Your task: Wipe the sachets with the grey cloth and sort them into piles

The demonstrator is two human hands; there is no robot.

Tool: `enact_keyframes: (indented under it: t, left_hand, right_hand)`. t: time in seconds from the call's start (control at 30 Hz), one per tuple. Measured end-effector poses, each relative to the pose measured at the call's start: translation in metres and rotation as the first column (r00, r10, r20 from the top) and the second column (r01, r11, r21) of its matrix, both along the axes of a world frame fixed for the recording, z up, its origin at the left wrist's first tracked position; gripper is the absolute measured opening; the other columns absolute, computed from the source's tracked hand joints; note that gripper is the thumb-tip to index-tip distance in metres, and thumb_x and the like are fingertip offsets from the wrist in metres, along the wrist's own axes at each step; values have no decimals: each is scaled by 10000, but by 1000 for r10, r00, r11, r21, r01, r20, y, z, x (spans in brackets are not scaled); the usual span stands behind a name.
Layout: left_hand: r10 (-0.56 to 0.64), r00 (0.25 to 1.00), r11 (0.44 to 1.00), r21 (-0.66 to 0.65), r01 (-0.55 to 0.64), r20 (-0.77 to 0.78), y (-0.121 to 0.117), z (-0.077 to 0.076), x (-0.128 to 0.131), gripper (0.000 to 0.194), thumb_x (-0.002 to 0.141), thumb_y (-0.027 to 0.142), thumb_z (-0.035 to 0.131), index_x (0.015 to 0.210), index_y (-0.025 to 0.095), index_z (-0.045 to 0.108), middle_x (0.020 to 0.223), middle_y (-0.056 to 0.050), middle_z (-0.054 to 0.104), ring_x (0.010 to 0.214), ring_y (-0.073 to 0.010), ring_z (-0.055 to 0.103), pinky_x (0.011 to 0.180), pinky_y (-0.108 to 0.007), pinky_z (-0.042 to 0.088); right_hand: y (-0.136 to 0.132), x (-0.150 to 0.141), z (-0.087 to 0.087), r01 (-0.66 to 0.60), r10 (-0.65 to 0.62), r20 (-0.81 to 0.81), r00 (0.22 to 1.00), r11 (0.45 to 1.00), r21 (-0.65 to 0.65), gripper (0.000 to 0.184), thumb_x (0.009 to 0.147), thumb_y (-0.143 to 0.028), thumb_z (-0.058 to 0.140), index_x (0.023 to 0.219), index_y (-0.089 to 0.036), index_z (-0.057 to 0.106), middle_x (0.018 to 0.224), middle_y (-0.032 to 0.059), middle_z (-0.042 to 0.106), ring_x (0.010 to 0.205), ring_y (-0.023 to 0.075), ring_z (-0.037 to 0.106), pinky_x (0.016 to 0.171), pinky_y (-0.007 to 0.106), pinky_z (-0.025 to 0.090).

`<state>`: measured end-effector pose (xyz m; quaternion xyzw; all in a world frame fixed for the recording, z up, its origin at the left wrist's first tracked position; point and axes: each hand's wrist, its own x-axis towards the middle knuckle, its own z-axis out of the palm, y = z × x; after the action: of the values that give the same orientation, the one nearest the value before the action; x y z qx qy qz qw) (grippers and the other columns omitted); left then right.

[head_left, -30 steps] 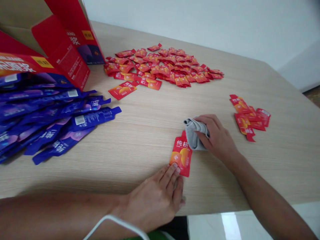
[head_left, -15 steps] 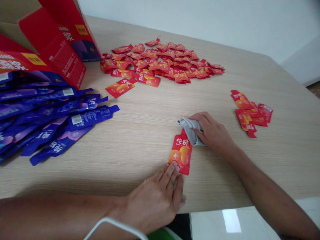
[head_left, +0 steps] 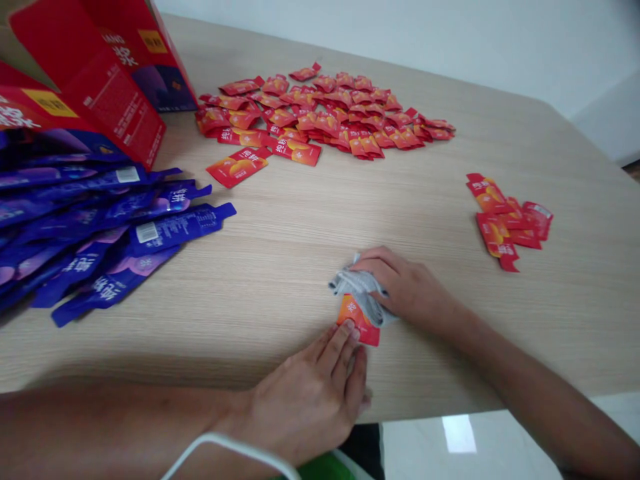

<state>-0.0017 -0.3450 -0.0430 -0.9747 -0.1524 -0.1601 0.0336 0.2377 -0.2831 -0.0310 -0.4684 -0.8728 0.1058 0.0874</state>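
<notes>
A small red and orange sachet lies flat near the table's front edge. My left hand pins its lower end, fingertips pressed together on it. My right hand is closed around a folded grey cloth, which rests on the sachet and covers its upper part, spout included. Only the lower part of the sachet shows.
A heap of red sachets lies at the back of the table. Several more sachets are grouped at the right. Long blue pouches are piled at the left, before open red boxes. A white cable crosses my left forearm.
My right hand has moved the cloth left and toward me, from beside the sachet's spout to over its upper part. My left hand stays on the lower end. The view has shifted slightly.
</notes>
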Motion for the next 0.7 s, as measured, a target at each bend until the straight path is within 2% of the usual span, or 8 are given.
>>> enact_keyframes:
  t: [0.13,0.27,0.33,0.4,0.47,0.53,0.6,0.7]
  left_hand:
    - [-2,1000,1000,-4,2,-10,-1,-2,-1,475,1050,396,485,1229,-9,657,1208,-224,719,1188,-325,679,1029,-429,523]
    - [-2,1000,1000,-3,2,-6,0,-1,0,473,1052,393,482,1229,-12,649,1190,-225,726,1168,-322,689,1022,-433,525]
    - [8,1000,1000,6,-8,3,-1,0,1,477,1050,395,485,1230,-18,643,1181,-231,726,1158,-321,691,1018,-436,523]
    - [10,1000,1000,7,-10,4,-1,2,2,439,1045,380,498,1188,-4,657,1124,-218,744,1088,-310,715,971,-436,539]
    - [8,1000,1000,-23,-9,-14,-2,4,2,361,1039,347,513,1092,32,683,1020,-179,765,952,-275,740,880,-410,562]
    - [0,1000,999,-44,-2,-30,-2,4,2,349,1041,343,512,1066,43,688,993,-168,766,921,-264,739,868,-405,561]
    - [4,1000,999,-33,-4,-19,-2,3,2,409,1048,368,497,1148,12,672,1088,-204,753,1040,-292,725,959,-427,537]
    - [-3,1000,1000,-26,3,-5,-1,0,0,478,1055,392,483,1240,-20,637,1203,-240,716,1183,-313,678,1052,-441,495]
  right_hand:
    - [23,23,-1,163,-164,47,985,986,34,312,962,-232,557,1274,-243,550,1261,95,613,1105,252,652,765,350,606]
    - [15,27,10,231,-223,-66,973,957,174,351,968,-266,540,1318,-251,531,1292,118,595,1182,284,612,884,410,587]
    - [-1,19,18,203,-167,-176,970,956,213,389,959,-272,546,1347,-254,518,1296,124,598,1202,286,600,950,426,565]
    - [-19,5,22,72,-35,-209,977,983,168,403,958,-270,549,1359,-254,516,1295,115,613,1198,271,606,969,410,559]
    - [-30,-9,20,-89,99,-153,983,994,70,361,964,-228,539,1324,-255,547,1263,91,642,1134,234,641,918,359,578]
    - [-31,-18,13,-155,153,-70,986,988,-18,314,959,-178,541,1260,-251,590,1219,72,664,1058,203,667,844,315,594]
    - [-21,-18,6,-108,107,-21,994,993,-38,298,941,-167,570,1226,-242,611,1205,73,666,1043,201,671,821,307,599]
    - [4,-2,-2,45,-45,1,999,999,-8,316,934,-205,598,1249,-241,592,1235,89,643,1099,227,658,827,326,601]
